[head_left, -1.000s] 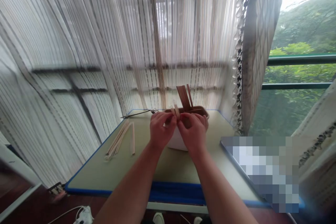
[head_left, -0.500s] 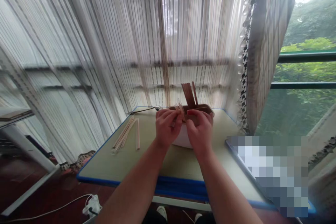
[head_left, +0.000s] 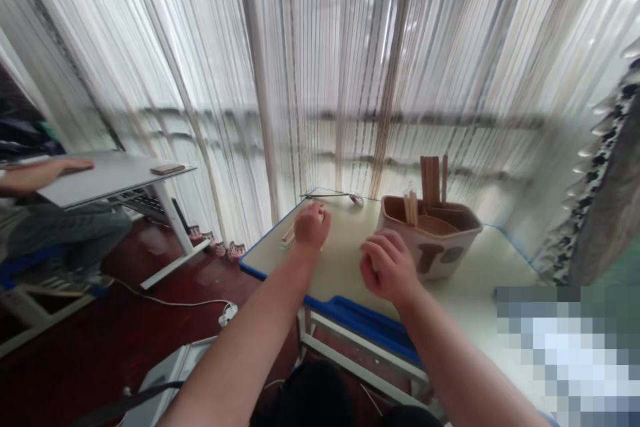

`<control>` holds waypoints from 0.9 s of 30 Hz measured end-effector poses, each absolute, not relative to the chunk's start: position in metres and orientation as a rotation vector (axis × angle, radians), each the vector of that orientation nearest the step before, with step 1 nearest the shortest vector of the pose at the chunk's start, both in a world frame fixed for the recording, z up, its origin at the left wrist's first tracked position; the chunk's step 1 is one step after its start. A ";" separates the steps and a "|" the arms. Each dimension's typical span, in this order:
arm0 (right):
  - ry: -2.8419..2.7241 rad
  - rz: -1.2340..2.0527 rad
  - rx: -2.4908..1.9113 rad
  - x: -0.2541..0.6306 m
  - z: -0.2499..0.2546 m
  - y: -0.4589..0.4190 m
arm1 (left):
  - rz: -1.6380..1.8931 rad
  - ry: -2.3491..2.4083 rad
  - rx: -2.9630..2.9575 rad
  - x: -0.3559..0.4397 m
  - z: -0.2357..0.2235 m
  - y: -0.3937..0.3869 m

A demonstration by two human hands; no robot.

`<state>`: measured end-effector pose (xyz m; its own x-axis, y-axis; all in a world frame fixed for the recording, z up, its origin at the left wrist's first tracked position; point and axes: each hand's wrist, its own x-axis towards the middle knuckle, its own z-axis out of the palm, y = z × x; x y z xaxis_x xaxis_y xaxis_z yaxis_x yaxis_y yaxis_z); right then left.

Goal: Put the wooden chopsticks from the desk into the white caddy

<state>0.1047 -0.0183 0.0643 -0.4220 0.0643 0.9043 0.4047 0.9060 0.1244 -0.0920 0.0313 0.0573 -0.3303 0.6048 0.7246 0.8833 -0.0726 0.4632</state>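
On the left side of the table my left hand [head_left: 313, 225] is down over thin, pale wrapped chopsticks [head_left: 288, 236]. Its thumb and fingers are bent together, and what lies between them is mostly hidden. My right hand [head_left: 390, 263] hovers in front of a two-tone box [head_left: 453, 257], its fingers curled in and nothing visible in them. Brown chopsticks [head_left: 431, 180] stand upright in the back of this box. A few pale sticks in clear wrapping [head_left: 411, 207] lean in its front left part.
A long-handled metal utensil [head_left: 356, 199] lies along the table's [head_left: 345, 240] back edge, before sheer curtains [head_left: 330, 67]. To the left, another person's hand [head_left: 73, 165] rests on a grey desk [head_left: 115, 177]. A white power strip [head_left: 228, 314] and cable are on the floor.
The view has swung left. My hands have parted at the box: the left has moved to the wrapped chopsticks, the right has drawn back. The pale sticks now stand in the box, let go.
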 end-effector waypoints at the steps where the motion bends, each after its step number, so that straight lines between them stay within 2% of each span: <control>1: -2.070 -0.345 -0.334 0.099 0.061 -0.016 | -1.280 -1.989 -1.599 -0.099 0.050 0.031; 8: -2.297 0.116 -0.746 0.088 0.043 0.000 | -0.791 -2.473 -1.600 -0.102 0.032 0.033; 13: -2.368 0.216 -0.888 0.090 0.045 0.000 | -0.754 -2.555 -1.583 -0.107 0.030 0.035; 21: -2.320 0.214 -0.938 0.090 0.049 -0.004 | -0.975 -2.401 -1.637 -0.101 0.035 0.031; 27: -2.039 0.139 -0.838 0.101 0.060 -0.007 | -1.525 -1.886 -1.710 -0.100 0.038 0.033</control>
